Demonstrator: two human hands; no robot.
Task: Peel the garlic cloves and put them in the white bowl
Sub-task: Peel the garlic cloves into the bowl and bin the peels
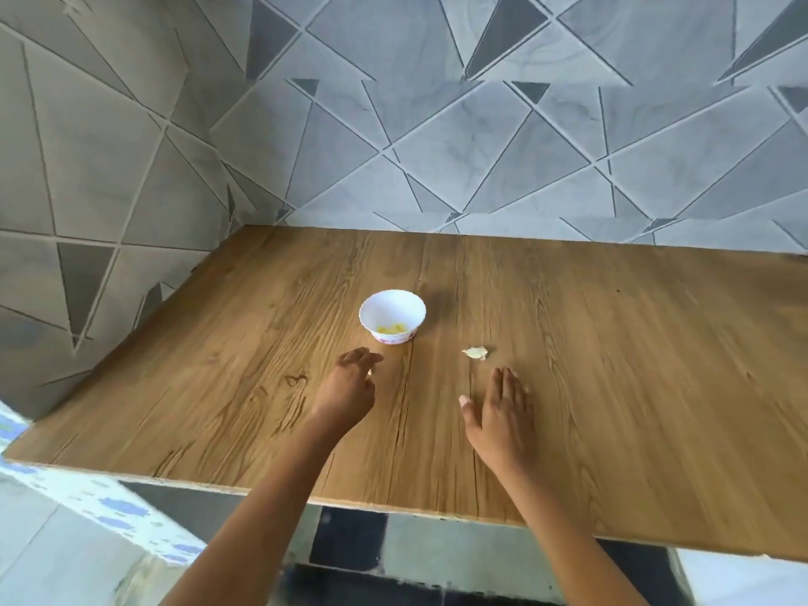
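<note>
White bowl (379, 309): stands mid-table (612, 387), yellowish peeled cloves (392, 328) lying in its bottom.
Loose garlic piece (475, 352): lies on the wood to the right of the bowl; whether clove or husk is unclear.
Left hand (350, 382): hovers just short of the bowl, fingers loosely curled; whether it holds the pale speck at its fingertips cannot be told.
Right hand (503, 408): flat, fingers straight, empty, near the piece.
Risk: a flat-fingered sweep may skid the light piece away; a brush from the left hand could tip the bowl.
</note>
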